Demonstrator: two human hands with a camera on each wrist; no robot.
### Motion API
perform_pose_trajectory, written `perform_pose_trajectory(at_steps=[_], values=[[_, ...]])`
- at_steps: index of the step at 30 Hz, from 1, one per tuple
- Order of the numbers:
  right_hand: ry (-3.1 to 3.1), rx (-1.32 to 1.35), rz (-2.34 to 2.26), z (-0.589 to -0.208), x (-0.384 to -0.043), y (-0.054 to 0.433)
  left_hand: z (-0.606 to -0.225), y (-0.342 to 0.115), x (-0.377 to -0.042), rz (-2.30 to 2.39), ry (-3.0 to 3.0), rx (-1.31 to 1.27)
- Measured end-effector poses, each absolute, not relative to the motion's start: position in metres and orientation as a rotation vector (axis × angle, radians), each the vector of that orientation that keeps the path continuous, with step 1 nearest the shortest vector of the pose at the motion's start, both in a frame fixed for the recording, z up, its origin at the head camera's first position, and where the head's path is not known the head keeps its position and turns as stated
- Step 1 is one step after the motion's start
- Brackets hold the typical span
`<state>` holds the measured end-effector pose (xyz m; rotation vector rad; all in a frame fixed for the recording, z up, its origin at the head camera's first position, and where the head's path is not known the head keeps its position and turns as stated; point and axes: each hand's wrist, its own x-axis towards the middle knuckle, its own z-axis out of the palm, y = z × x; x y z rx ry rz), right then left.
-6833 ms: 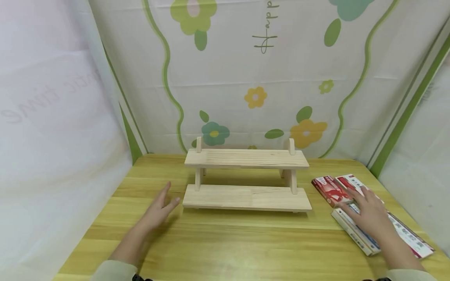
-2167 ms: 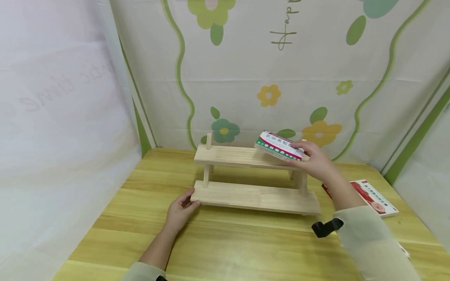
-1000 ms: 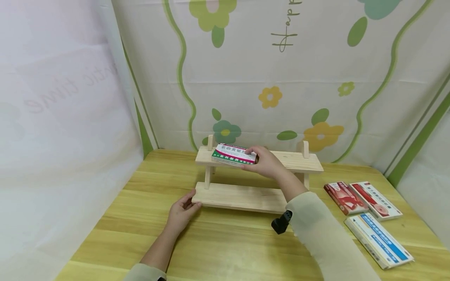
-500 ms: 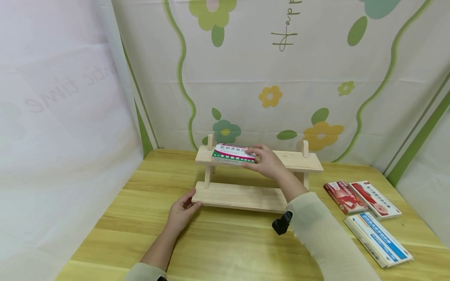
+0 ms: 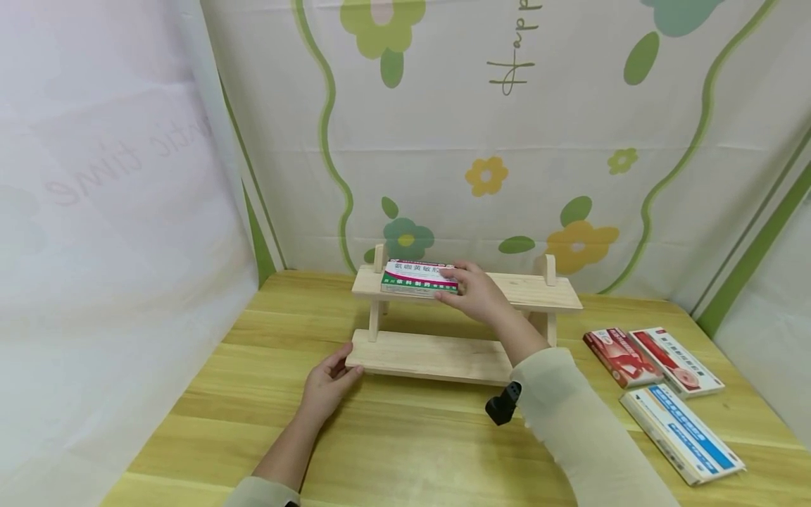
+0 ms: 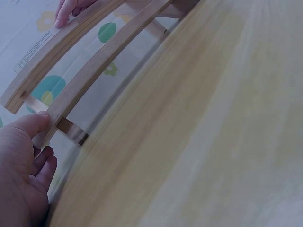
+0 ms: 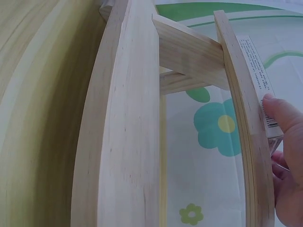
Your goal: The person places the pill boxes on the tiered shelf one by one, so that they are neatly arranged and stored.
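Note:
A white medicine box with a green and magenta band lies flat at the left end of the upper board of a two-tier wooden shelf. My right hand grips the box's right end, thumb at the front and fingers on top. In the right wrist view the thumb presses the printed side of the box, which sits on the upper board. My left hand pinches the left end of the lower board; the left wrist view shows its thumb on the board's front edge.
On the table at the right lie a red medicine box, a white and red box and a white and blue box. A flowered curtain hangs behind the shelf, with white cloth at the left side.
My right hand has carried the white and green box from the right over to the shelf's upper left end, then straightened it slightly. My left hand has moved onto the lower board and stayed.

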<state>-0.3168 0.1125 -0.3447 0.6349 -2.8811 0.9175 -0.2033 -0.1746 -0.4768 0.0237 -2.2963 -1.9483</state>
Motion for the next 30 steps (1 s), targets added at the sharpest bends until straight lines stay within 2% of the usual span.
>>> perform_pose_trajectory(at_steps=[17, 30], values=[[-2.823, 0.559, 1.132, -0.340, -0.297, 0.150, -0.477, -0.175, -0.204, -1.941, -2.302, 0.038], [-2.785, 0.496, 1.021, -0.346, -0.269, 0.201, -0.480, -0.177, -0.205, -1.978, -2.286, 0.022]])
